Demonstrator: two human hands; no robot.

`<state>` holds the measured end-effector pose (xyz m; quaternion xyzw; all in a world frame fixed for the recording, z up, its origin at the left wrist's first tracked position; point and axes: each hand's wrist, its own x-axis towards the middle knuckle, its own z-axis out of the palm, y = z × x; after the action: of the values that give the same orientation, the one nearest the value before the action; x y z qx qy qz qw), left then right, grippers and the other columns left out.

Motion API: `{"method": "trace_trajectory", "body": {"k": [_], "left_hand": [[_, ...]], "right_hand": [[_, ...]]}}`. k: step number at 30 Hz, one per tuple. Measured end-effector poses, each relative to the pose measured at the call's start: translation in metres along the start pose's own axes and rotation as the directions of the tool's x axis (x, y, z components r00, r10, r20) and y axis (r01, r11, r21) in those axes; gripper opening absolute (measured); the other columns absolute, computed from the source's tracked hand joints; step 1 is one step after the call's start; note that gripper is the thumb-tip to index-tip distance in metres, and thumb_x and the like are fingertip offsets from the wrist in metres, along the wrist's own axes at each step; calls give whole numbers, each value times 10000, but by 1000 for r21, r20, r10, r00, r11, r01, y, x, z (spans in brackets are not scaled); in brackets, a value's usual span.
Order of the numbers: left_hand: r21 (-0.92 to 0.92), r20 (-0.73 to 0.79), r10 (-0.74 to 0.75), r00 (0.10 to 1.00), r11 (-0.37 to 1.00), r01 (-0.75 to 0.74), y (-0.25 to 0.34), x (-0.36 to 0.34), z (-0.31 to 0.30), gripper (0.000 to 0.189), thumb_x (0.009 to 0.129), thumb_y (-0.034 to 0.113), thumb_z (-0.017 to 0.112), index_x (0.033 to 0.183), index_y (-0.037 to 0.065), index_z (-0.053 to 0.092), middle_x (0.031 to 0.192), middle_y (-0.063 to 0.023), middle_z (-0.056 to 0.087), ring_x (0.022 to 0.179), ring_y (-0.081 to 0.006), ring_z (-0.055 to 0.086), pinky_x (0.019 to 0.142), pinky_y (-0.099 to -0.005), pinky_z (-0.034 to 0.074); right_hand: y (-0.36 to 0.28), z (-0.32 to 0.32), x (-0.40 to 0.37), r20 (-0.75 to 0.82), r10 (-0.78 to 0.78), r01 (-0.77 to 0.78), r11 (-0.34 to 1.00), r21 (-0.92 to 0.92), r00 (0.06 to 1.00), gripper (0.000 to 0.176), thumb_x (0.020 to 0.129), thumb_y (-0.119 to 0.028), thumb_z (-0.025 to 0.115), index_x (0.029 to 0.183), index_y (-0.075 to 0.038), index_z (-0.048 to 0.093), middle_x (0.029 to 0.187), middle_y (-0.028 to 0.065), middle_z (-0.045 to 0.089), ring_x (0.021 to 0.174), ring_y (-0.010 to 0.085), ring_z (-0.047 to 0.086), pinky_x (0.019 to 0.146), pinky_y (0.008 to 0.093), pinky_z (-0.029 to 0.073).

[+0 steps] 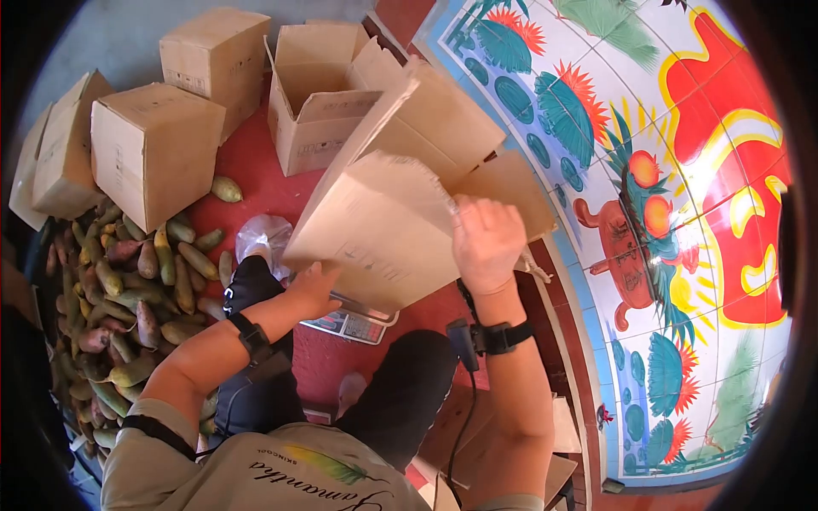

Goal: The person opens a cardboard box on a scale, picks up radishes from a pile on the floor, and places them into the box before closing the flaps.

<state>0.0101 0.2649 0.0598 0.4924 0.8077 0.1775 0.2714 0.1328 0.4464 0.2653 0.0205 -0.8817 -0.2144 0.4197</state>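
Note:
A large cardboard box (400,230) with raised flaps stands tilted in front of me, over a digital scale (348,325) whose keypad edge shows below it. My right hand (487,243) is closed around the upper right edge of one flap. Down at the box's lower left corner, my left hand (311,291) rests against the cardboard with its fingers bent on it. The inside of the box is mostly hidden by its near side. Just left of the box lies a clear plastic bag (264,234).
Long green, brown and reddish vegetables (128,298) form a heap on the left. Behind it stand several closed cardboard boxes (153,153) and one open carton (319,94) on the red floor (251,162). A painted tile wall (630,255) rises at right.

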Motion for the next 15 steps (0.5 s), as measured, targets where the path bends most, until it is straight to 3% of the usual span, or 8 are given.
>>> {"method": "trace_trajectory", "body": {"k": [4, 7, 12, 15], "left_hand": [[39, -29, 36, 999, 999, -35, -8, -3, 1, 623, 769, 343, 655, 1291, 86, 434, 1175, -289, 485, 1079, -423, 512, 901, -472, 427], [53, 53, 47, 997, 997, -50, -10, -9, -3, 603, 781, 356, 634, 1287, 88, 446, 1149, -250, 537, 1059, -390, 539, 898, -460, 431], [69, 67, 189, 980, 979, -194, -38, -9, 3, 436, 811, 376, 581, 1123, 74, 567, 1012, -193, 626, 928, -360, 600, 803, -431, 483], [64, 151, 171, 974, 981, -182, -42, -16, -5, 368, 806, 370, 584, 1008, 65, 621, 976, -188, 635, 898, -366, 606, 782, -426, 493]], "right_hand": [[-24, 4, -21, 40, -13, 10, 997, 73, 999, 178, 671, -99, 591, 844, -57, 596, 710, 33, 501, 634, 178, 525, 580, 317, 406], [-43, -2, -28, 71, -42, 30, 986, 165, 997, 198, 674, -142, 559, 849, -57, 592, 764, 33, 533, 703, 176, 551, 643, 308, 433], [-67, -13, -40, 135, 4, -33, 977, 211, 991, 214, 671, -144, 557, 861, -48, 578, 763, 53, 518, 721, 195, 547, 664, 323, 431], [-79, -16, -55, 173, 79, -112, 975, 191, 982, 222, 675, -148, 555, 875, -50, 568, 778, 56, 509, 744, 198, 541, 676, 327, 432]]}}
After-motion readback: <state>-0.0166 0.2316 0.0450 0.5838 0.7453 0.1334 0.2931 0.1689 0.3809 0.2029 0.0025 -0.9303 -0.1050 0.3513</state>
